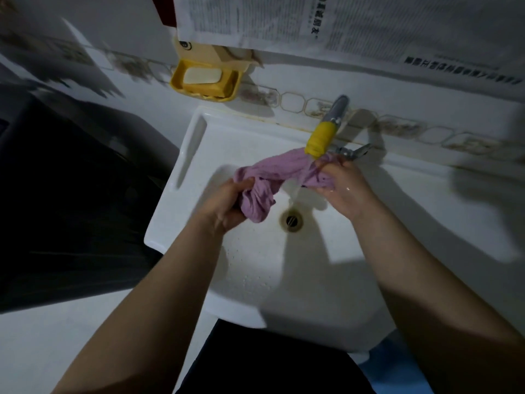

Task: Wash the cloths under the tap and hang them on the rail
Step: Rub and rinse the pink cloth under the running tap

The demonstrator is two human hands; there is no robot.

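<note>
While a thin stream of water (295, 191) runs down from the tap (326, 129), the purple cloth (272, 177) is stretched in a bunched band over the basin of the white sink (255, 265), just under the tap's yellow spout end; the left hand (227, 203) has its fingers curled tight around the cloth's lower left end, where a crumpled fold hangs down below the fist; the right hand (341, 186) grips the other end beside the spout, fingers and thumb closed on the fabric, its back wet and shining; the stream falls between the two hands to the round drain (291, 220), which lies just below the cloth. Droplets speckle the sink's near slope. On the tiled wall behind, left of the tap, a yellow soap dish (176, 81) holds a pale bar of soap (201, 75); above it, printed newspaper sheets (355, 27) hang across the wall; a dark bulky object (71, 200), too dim to identify, stands to the left of the sink.
</note>
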